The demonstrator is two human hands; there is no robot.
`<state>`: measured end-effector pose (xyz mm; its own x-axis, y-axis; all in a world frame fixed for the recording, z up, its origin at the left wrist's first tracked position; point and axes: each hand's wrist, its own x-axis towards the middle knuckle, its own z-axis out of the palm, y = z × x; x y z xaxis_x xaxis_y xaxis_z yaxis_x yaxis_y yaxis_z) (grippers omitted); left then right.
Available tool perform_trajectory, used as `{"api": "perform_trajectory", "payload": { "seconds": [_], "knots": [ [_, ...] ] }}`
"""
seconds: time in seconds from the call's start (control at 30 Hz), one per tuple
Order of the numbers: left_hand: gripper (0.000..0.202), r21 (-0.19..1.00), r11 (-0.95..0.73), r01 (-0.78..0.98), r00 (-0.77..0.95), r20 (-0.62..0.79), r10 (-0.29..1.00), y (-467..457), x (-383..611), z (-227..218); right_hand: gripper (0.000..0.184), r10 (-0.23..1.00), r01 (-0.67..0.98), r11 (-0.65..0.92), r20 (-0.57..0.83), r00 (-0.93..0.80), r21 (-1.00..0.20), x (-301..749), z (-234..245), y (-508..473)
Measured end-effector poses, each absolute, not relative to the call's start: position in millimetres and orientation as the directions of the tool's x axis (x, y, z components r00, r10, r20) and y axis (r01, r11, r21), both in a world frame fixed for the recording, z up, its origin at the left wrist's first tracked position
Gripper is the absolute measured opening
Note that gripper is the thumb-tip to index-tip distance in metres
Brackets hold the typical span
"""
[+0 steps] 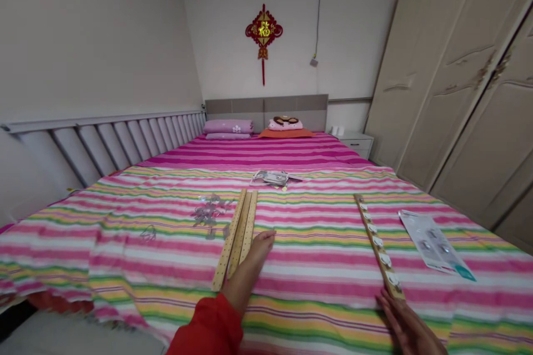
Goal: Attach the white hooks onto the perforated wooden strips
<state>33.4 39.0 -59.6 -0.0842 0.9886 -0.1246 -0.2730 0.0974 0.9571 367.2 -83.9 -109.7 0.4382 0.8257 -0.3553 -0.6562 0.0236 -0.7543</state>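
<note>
My left hand (256, 254) is closed, thumb and fingers together, just right of some wooden strips; whatever it may hold is hidden. Those bare wooden strips (238, 233), with rows of small holes, lie side by side on the bed. To their left is a loose heap of small clear pieces (210, 212). My right hand (406, 319) has its thumb and fingers at the near end of another wooden strip (377, 243), which carries several white hook-like pieces in a row. Beside it lies a clear package (435, 245) with shiny items inside.
A striped cloth (312, 266) covers the bed. Farther back sits a pile of packets (275, 178). A few thin clear pieces (149, 234) lie at left. Folded bedding (229, 127) rests by the headboard (291, 110). A radiator (108, 147) runs along the left wall; wardrobes (449, 72) stand right.
</note>
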Motion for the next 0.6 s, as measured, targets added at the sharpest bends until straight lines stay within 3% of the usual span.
{"api": "perform_trajectory", "payload": {
  "seconds": [0.13,0.27,0.37,0.5,0.6],
  "knots": [
    [0.036,0.981,0.073,-0.181,-0.081,-0.088,0.993,-2,-3,-35,0.031,0.805,-0.628,-0.053,-0.405,0.434,-0.777,342,-120,-95],
    [0.039,0.999,0.039,-0.018,-0.258,-0.042,0.965,-39,-56,-31,0.030,0.911,-0.504,-0.245,-0.374,0.171,-0.828,278,-116,-101],
    [0.041,0.998,0.032,0.055,-0.394,-0.008,0.919,-59,-85,-44,0.034,0.952,-0.399,-0.286,-0.306,-0.016,-0.871,216,-107,-96],
    [0.048,0.997,0.082,0.010,-0.496,-0.066,0.866,-71,-96,-69,0.039,0.910,-0.319,-0.397,-0.323,-0.261,-0.861,144,-100,-76],
    [0.053,0.994,0.100,-0.052,-0.498,-0.112,0.860,-71,-93,-82,0.042,0.883,-0.341,-0.444,-0.339,-0.324,-0.829,108,-99,-61]
  ]
}}
